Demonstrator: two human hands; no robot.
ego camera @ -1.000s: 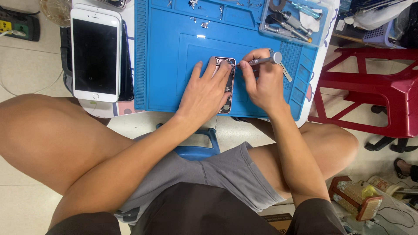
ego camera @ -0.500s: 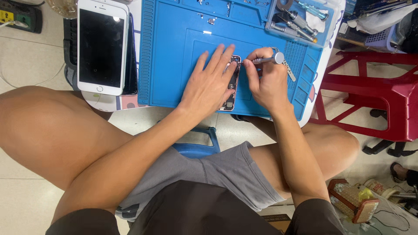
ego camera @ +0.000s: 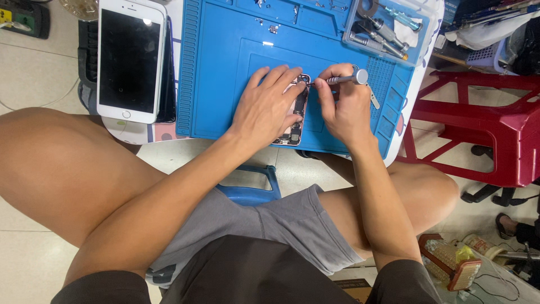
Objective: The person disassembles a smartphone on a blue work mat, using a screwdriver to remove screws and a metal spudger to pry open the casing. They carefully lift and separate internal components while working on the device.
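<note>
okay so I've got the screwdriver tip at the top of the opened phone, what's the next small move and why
Probably keep the left hand pressed flat on the opened phone and turn the screwdriver gently in place with the right hand. The tip sits at the phone's top edge, the right-hand grip is near the tip, and the phone lies loose on the blue mat, so it could slide.

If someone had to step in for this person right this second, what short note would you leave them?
Left hand: flat on the opened phone, pinning it to the blue mat.
Right hand: pinching a small screwdriver, tip at the phone's top edge.
Nearby: white phone face up left of the mat; spare drivers in the clear tray at top right.
Done: phone's back half lies open.
Left: which screws remain is too small to tell.
</note>
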